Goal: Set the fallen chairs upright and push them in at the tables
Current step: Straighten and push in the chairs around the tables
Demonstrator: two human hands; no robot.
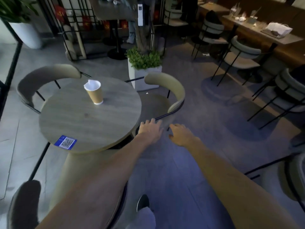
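Paper cup (94, 93), contents unseen, is stood on the round counter (89, 116); both hands (151, 129) (181, 134) are held with fingers spread by the right chair (166, 98).

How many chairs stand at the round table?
3: one at its far left, one at its right by both hands, one at bottom left. Others may be hidden.

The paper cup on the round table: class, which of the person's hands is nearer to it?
Left. The left hand is by the table's edge, closer to the paper cup; the right hand is farther out.
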